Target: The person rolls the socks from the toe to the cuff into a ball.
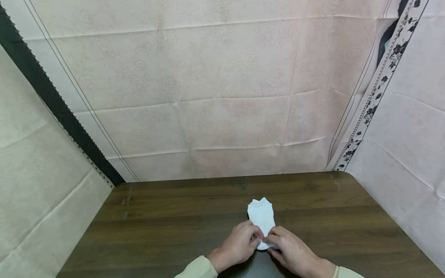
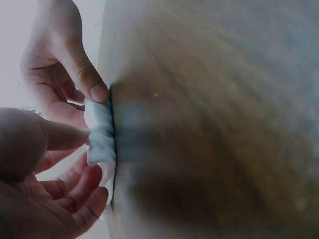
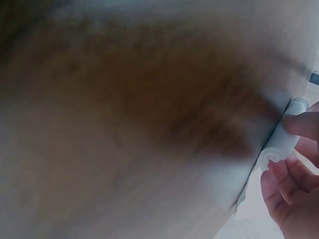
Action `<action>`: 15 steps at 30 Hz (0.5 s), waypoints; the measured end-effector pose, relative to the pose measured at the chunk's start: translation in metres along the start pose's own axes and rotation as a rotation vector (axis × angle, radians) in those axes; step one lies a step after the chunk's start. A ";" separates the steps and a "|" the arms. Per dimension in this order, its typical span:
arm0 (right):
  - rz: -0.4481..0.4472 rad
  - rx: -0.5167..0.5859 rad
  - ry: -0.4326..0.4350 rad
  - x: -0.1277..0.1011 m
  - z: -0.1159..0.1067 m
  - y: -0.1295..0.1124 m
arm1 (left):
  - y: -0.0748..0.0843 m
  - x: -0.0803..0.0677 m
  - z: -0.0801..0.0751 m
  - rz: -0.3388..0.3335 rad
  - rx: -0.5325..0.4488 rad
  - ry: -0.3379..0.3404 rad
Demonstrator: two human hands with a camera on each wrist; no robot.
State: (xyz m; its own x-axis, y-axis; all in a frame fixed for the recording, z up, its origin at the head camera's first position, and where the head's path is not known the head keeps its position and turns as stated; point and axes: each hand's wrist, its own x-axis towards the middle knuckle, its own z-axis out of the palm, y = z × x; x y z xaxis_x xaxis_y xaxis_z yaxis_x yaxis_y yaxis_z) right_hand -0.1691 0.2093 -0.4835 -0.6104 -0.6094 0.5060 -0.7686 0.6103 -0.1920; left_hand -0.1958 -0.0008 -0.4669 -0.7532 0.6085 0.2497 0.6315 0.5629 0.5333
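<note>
A white sock point(image 1: 262, 216) lies flat on the dark wooden table point(image 1: 174, 216), its far end pointing away from me. Its near end is rolled into a small tight roll point(image 2: 101, 134). My left hand point(image 1: 256, 240) pinches the left side of that roll with thumb and curled fingers. From the right, my right hand point(image 1: 273, 236) pinches the same roll. The left wrist view shows the left hand point(image 2: 92, 162) below and the right hand point(image 2: 87, 99) above the roll. In the right wrist view, the right hand point(image 3: 288, 154) grips the spiral end of the roll point(image 3: 277, 147).
Pale pink patterned cloth point(image 1: 215, 96) hangs behind the table, with more cloth on both sides. A dark strip point(image 1: 52, 96) runs diagonally at the left. The far table edge meets the back cloth. Light sleeves point(image 1: 198, 270) show at the bottom edge.
</note>
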 end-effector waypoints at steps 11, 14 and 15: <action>0.050 0.033 -0.040 0.003 -0.002 0.001 | 0.001 0.000 -0.004 0.020 0.088 -0.059; 0.055 0.038 -0.047 0.003 -0.001 0.001 | 0.001 0.000 -0.003 0.014 0.107 -0.070; 0.055 0.041 -0.047 0.003 0.000 0.001 | 0.000 0.000 -0.003 0.013 0.114 -0.073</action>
State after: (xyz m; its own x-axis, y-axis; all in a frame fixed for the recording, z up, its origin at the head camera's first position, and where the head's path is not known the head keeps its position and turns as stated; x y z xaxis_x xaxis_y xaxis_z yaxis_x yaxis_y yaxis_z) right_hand -0.1713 0.2083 -0.4818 -0.6595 -0.5995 0.4535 -0.7402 0.6230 -0.2528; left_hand -0.1962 -0.0019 -0.4645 -0.7320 0.6530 0.1944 0.6612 0.6120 0.4339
